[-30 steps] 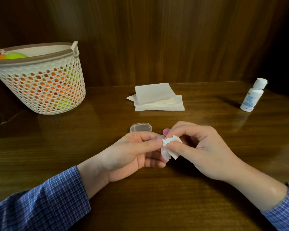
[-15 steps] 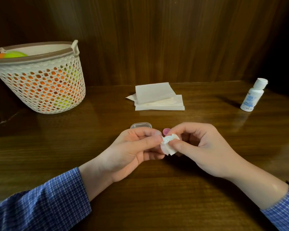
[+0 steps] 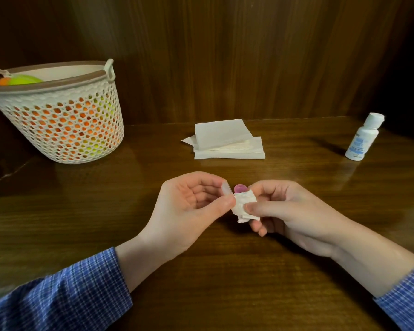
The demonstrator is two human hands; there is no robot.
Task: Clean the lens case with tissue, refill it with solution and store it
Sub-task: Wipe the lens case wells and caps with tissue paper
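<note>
My left hand [image 3: 189, 206] pinches the clear lens case [image 3: 226, 189] between thumb and curled fingers, and my right hand [image 3: 287, 211], close beside it, clamps a folded wad of tissue [image 3: 245, 207] with its thumb, pressed against the case just above the wooden table [image 3: 81, 211]; a pink cap [image 3: 239, 188] shows just behind the tissue. Farther back from the case lies a stack of white tissues [image 3: 227, 142], with the white solution bottle [image 3: 363, 140] standing well to the right of that stack and a perforated basket [image 3: 62, 120] of orange and green things well to its left.
</note>
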